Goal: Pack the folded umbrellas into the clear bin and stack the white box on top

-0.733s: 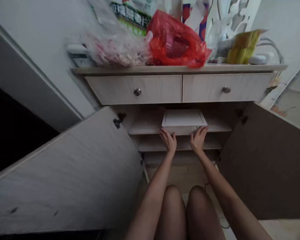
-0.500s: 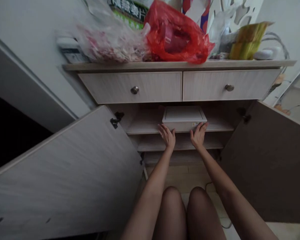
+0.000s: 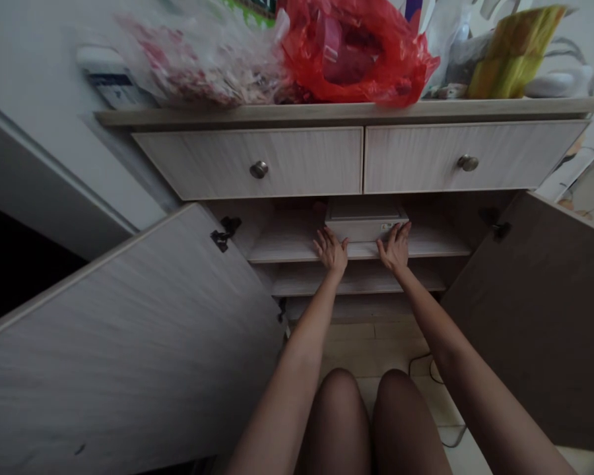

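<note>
We are facing a pale wood-grain cabinet, its top crowded with bagged goods and its lower compartment exposed. Its left door and right door both stand wide open, and neither has been shut. Above the compartment, the left drawer and right drawer are closed. Under them runs the upper shelf, and over them, on the cabinet top, slumps a red plastic bag.

The shallow white box rests on that upper shelf, near the middle, with the back of its lid hidden beneath the drawers. A strip of bare shelf shows in front of it, so we judge the placing mostly done; how much depth remains behind, we cannot tell.

Our left hand is at the box's left front corner, our right hand at the right front corner. Both are open, fingers spread, closed around nothing; how firmly they press, we cannot tell. Letting go of the box is not yet done. Smallest of all, a little label sits on the front face, just beside our right fingers
</note>
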Action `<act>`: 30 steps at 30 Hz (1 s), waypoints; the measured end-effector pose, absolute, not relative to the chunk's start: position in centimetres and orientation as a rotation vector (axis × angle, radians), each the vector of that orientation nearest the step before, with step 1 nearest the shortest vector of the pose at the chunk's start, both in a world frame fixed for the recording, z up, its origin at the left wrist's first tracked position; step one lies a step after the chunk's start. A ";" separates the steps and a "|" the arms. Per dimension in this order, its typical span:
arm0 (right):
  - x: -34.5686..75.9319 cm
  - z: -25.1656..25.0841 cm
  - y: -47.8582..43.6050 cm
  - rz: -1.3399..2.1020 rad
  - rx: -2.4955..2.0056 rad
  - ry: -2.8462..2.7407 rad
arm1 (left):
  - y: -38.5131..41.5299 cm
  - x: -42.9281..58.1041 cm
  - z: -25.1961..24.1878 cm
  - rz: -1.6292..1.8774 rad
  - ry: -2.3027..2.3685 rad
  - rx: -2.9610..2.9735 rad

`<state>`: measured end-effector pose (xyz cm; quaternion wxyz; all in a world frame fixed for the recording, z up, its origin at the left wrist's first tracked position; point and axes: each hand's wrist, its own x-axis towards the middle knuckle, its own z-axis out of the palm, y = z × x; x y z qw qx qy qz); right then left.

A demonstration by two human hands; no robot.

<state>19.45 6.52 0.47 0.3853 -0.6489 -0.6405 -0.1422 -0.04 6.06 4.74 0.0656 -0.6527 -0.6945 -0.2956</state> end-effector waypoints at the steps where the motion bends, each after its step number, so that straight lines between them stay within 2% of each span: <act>1: 19.6 0.5 6.9 -0.357 -1.656 -1.642 | 6.3 0.0 5.0 -0.876 -2.102 -1.983; 14: 20.9 1.9 10.8 -0.162 -1.812 -1.769 | 10.3 -0.2 5.5 -0.824 -2.125 -2.101; 23: 21.3 1.6 12.0 -0.151 -1.759 -1.752 | 10.4 -0.2 5.8 -0.724 -2.172 -2.110; 27: 20.3 3.3 9.1 -0.146 -1.720 -1.670 | 8.5 0.1 6.4 -0.954 -2.165 -2.052; 30: 19.9 3.7 1.7 -0.132 -1.565 -1.529 | 4.1 -1.5 5.3 -1.300 -2.088 -1.986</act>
